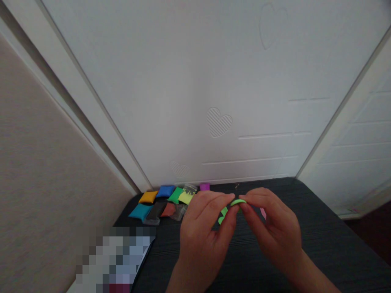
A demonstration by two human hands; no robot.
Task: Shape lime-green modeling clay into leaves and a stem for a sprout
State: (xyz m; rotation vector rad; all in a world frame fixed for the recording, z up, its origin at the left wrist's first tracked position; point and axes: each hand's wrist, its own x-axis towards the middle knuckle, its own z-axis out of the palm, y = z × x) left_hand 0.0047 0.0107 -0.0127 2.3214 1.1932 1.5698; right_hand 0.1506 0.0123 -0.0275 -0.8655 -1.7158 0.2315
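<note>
Between my two hands is a thin, slightly arched piece of light green modelling clay [238, 202]. My left hand [207, 224] pinches its left end between thumb and fingertips. At its right end, the thumb and fingers of my right hand [271, 224] press on it in the same way. Behind my left fingers, more light green pieces [222, 220] lie on the dark table, partly hidden. A bit of something pink [263, 213] shows past my right fingers; most of it is covered.
Several small packets of coloured clay, among them an orange one [148, 197], a blue one [165, 191] and a teal one [140, 212], lie at the back left of the dark table [314, 228]. A blurred-out flat item [122, 260] is at front left. A white panel [171, 81] rises behind.
</note>
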